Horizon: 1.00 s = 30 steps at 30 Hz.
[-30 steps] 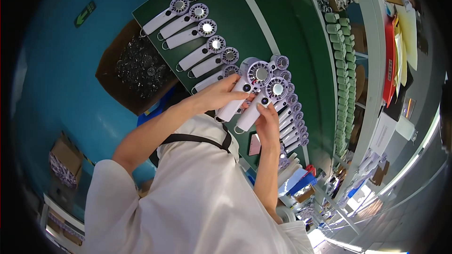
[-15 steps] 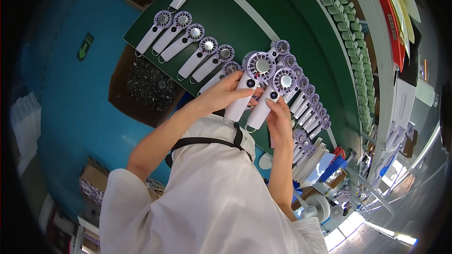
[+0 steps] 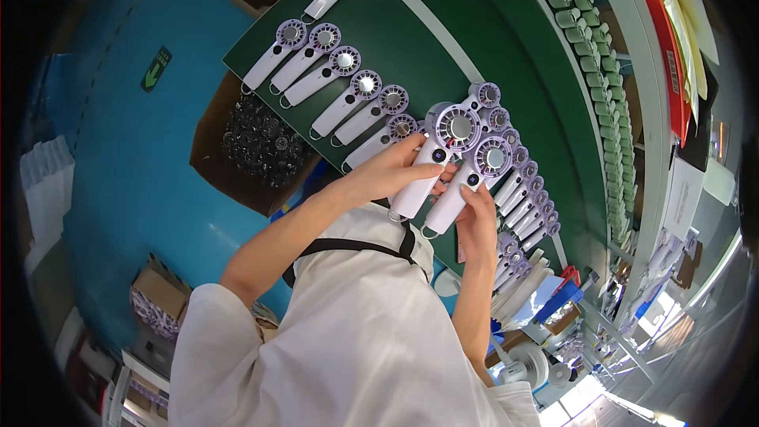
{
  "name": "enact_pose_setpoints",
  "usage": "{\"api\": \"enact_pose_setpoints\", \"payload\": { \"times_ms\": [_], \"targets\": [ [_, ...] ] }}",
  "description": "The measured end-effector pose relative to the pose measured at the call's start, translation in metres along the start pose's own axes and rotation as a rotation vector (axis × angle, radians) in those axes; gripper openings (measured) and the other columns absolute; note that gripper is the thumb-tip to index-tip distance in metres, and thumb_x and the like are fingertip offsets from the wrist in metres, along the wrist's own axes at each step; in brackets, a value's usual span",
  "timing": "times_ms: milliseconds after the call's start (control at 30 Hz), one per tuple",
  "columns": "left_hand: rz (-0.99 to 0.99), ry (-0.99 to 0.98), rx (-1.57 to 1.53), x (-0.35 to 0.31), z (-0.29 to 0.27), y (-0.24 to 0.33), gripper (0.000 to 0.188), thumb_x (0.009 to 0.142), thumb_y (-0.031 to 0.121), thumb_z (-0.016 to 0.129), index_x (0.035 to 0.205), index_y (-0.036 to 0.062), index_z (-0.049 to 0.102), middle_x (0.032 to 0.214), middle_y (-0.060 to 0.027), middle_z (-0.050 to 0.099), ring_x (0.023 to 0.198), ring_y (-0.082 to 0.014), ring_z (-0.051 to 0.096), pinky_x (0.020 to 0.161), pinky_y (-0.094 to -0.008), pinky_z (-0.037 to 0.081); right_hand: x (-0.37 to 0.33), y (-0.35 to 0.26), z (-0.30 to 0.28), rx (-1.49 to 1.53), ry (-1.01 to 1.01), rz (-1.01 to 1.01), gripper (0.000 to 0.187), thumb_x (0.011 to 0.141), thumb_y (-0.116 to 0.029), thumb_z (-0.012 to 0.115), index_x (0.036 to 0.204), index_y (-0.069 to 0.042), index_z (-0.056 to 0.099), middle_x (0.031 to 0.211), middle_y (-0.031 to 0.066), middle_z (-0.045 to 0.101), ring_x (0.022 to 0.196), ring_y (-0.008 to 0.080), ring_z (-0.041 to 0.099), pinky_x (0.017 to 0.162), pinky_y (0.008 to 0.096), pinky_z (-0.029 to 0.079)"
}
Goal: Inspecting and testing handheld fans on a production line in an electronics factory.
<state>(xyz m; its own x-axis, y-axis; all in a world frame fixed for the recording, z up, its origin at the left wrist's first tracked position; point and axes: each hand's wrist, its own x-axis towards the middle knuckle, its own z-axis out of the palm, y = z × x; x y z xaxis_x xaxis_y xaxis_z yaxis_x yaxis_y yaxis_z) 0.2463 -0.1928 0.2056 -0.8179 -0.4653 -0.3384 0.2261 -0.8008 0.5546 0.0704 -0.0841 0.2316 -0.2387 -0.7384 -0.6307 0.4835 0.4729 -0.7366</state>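
Note:
Two white and lilac handheld fans are held up side by side over the near edge of the green table point(image 3: 443, 47). My left hand point(image 3: 403, 168) is closed round the handle of the left fan point(image 3: 417, 190), thumb near its round dark display. In my right hand point(image 3: 477, 217) is the right fan point(image 3: 451, 204), the thumb beside its display. Both fans have their round heads pointing away from me and metal loops at the handle ends. The fingers behind the handles are partly hidden. Beyond them, a row of like fans point(image 3: 345, 58) lies at the left, and more fans point(image 3: 528, 190) at the right.
Below the table's left edge stands a carton point(image 3: 207, 146) of dark and clear round parts. Green parts point(image 3: 605, 111) line a shelf along the far side. A red folder point(image 3: 674, 71), a blue bin point(image 3: 560, 300) and a white fan point(image 3: 528, 365) are at the right.
The whole scene has shifted slightly right and down in view. Both hands keep hold of the two fans, with little change in their grip.

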Motion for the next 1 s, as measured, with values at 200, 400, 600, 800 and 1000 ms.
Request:
{"api": "enact_pose_setpoints", "payload": {
  "times_ms": [200, 400, 600, 800, 1000],
  "targets": [
    [0.062, 0.01, -0.037, -0.003, -0.003, -0.004, 0.037, 0.096, 0.01, 0.054, 0.126, -0.0031, 0.037, 0.123, -0.0214, 0.06, 0.103, -0.025, 0.066, 0.087, -0.0346, 0.056, 0.008, 0.002, -0.003, -0.095, -0.01, 0.019, 0.038, 0.09, -0.013, 0.055, 0.126, 0.001, 0.051, 0.117, 0.0147, 0.063, 0.099, 0.0249, 0.065, 0.087, 0.0419, 0.055],
    [0.056, 0.035, 0.01, -0.012, -0.009, -0.001, 0.039, 0.096, 0.009, 0.053, 0.129, -0.0026, 0.034, 0.122, -0.0208, 0.059, 0.102, -0.0243, 0.066, 0.087, -0.0341, 0.056, 0.01, -0.005, 0.005, -0.098, -0.042, 0.041, 0.039, 0.09, -0.012, 0.056, 0.126, 0.001, 0.05, 0.116, 0.0151, 0.063, 0.1, 0.0293, 0.066, 0.09, 0.0424, 0.053],
    [0.055, 0.054, 0.011, -0.016, -0.008, 0.005, 0.04, 0.096, 0.009, 0.054, 0.13, -0.0024, 0.035, 0.121, -0.02, 0.06, 0.101, -0.0244, 0.066, 0.088, -0.0371, 0.055, 0.0, -0.011, 0.017, -0.067, -0.068, 0.065, 0.035, 0.091, -0.013, 0.058, 0.123, 0.0, 0.054, 0.114, 0.0122, 0.065, 0.1, 0.0192, 0.064, 0.088, 0.0345, 0.052],
    [0.036, 0.057, 0.095, -0.019, -0.004, 0.008, 0.041, 0.095, 0.011, 0.056, 0.129, -0.0021, 0.038, 0.121, -0.0189, 0.06, 0.096, -0.0221, 0.067, 0.085, -0.0366, 0.055, -0.007, -0.013, 0.02, -0.03, -0.068, 0.049, 0.037, 0.088, -0.012, 0.061, 0.123, -0.001, 0.053, 0.112, 0.0117, 0.065, 0.099, 0.0209, 0.065, 0.09, 0.0361, 0.052],
    [0.031, 0.056, 0.119, -0.016, 0.008, 0.017, 0.037, 0.095, 0.01, 0.056, 0.126, -0.0025, 0.041, 0.12, -0.0182, 0.061, 0.095, -0.0218, 0.067, 0.086, -0.0353, 0.054, -0.008, -0.012, 0.014, 0.021, -0.033, 0.019, 0.035, 0.088, -0.008, 0.06, 0.121, 0.0, 0.055, 0.114, 0.0126, 0.066, 0.1, 0.02, 0.064, 0.088, 0.0341, 0.052]
  ]
}}
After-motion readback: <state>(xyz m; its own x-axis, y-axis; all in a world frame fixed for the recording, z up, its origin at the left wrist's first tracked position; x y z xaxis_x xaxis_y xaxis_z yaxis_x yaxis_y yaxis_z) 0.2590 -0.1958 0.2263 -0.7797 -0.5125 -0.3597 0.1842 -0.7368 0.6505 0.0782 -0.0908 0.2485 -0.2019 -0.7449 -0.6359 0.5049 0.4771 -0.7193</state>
